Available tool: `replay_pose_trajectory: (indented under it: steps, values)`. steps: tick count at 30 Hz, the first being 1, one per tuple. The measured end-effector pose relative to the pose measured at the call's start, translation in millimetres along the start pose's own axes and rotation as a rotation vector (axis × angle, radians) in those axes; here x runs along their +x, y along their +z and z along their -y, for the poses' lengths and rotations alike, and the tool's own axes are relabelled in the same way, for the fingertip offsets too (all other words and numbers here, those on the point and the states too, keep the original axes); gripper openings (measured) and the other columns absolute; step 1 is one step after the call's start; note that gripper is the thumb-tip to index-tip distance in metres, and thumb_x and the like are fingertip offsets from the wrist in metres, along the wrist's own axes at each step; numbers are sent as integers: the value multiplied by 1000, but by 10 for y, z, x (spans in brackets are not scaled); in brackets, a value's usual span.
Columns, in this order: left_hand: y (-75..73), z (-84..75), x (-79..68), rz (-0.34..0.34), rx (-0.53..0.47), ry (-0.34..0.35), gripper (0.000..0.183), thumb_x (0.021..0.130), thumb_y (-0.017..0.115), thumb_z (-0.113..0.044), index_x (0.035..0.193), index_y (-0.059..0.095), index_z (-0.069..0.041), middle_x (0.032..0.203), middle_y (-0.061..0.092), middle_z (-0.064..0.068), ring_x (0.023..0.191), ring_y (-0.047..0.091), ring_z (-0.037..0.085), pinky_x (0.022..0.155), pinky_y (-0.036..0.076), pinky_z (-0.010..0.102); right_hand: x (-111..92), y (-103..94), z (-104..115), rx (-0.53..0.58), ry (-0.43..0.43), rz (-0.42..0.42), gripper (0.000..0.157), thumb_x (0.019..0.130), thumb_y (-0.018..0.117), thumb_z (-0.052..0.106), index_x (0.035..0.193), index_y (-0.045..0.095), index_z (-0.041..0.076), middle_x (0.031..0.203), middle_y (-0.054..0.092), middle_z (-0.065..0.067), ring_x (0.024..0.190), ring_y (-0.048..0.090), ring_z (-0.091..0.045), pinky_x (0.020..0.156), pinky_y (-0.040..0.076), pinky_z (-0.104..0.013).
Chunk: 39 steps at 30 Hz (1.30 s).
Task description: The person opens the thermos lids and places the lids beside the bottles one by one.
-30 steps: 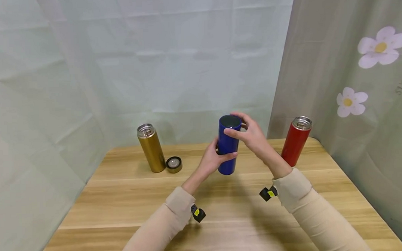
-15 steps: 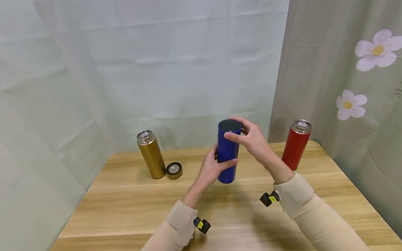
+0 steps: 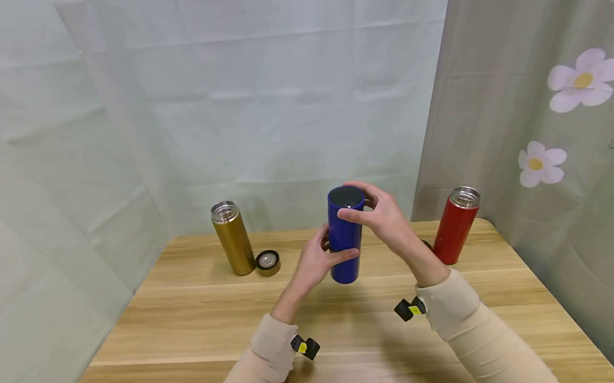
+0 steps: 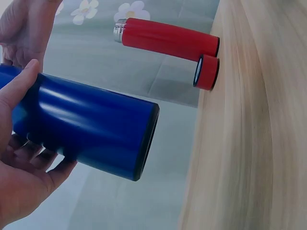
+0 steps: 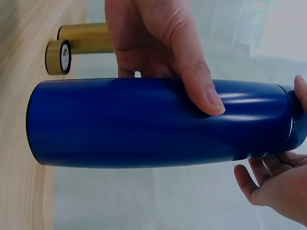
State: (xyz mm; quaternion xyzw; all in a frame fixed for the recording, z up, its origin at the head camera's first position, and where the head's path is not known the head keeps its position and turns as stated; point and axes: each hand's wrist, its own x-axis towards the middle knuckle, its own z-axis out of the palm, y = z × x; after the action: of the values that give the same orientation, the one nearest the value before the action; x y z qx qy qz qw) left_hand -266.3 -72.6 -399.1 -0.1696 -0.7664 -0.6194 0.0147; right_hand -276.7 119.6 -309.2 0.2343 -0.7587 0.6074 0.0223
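Observation:
A blue thermos bottle (image 3: 344, 235) is held upright above the table, its dark-topped lid in place. My left hand (image 3: 314, 261) grips its lower body, thumb across the near side. At the top, my right hand (image 3: 382, 215) grips the lid with thumb and fingers on opposite sides. The right wrist view shows a thin seam where the lid (image 5: 298, 122) meets the body, with the right fingers at it. In the left wrist view, the bottle's black-edged base (image 4: 147, 142) hangs apart from the wood.
To the left stands an uncapped gold thermos bottle (image 3: 234, 243), its gold lid (image 3: 267, 263) lying inside-up beside it. An uncapped red thermos bottle (image 3: 455, 228) stands on the right with its red lid (image 4: 207, 73) next to it. Curtains (image 3: 303, 100) rise behind the wooden table (image 3: 189, 316).
Both hands have shifted slightly left with the blue thermos bottle, keeping their grips. The head view has tilted up a little. The gold and red bottles stay where they were.

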Motion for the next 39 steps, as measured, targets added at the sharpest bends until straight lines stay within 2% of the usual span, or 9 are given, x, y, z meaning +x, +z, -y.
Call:
replay_pose_trajectory:
  steps: [10,16,20,27,32,39]
  values:
    - [-34,-26,-8,26,54,22,82,84,88,-39,154,49,-20,139,64,8,127,63,31,105,51,55,-16,1,20,-40,-1,3,68,88,84,40,147,58,19,138,65,-7,131,54,-34,107,42,-67]
    - [-48,-24,-8,49,61,17,82,85,88,-38,155,48,-21,139,64,8,127,63,32,105,50,57,-25,-13,8,-44,-2,-3,70,88,84,38,148,58,15,137,66,-7,131,55,-33,109,39,-68]
    - [-57,-24,-8,62,61,23,80,85,88,-38,154,50,-21,138,64,7,127,63,31,106,50,56,-38,-24,7,-40,3,-8,65,87,84,34,146,60,18,136,67,-6,130,55,-32,110,38,-68]
    - [-59,-18,-12,73,74,24,75,84,89,-35,149,55,-19,133,67,6,123,65,27,107,50,54,-59,-62,-23,-46,-11,-17,63,85,87,28,142,64,15,135,68,-8,133,54,-31,114,32,-68]
    - [-42,-23,-14,69,81,21,75,82,90,-35,147,57,-18,134,67,6,123,65,29,106,51,54,-63,-87,-52,-64,-38,-10,61,84,87,26,140,65,15,135,68,-8,130,55,-30,114,33,-65]
    - [-26,-22,-23,82,91,8,78,82,90,-36,149,55,-18,136,66,7,124,65,30,105,51,54,-68,-107,-64,-51,-28,7,60,84,88,27,139,65,17,133,69,-3,125,57,-26,112,38,-61]
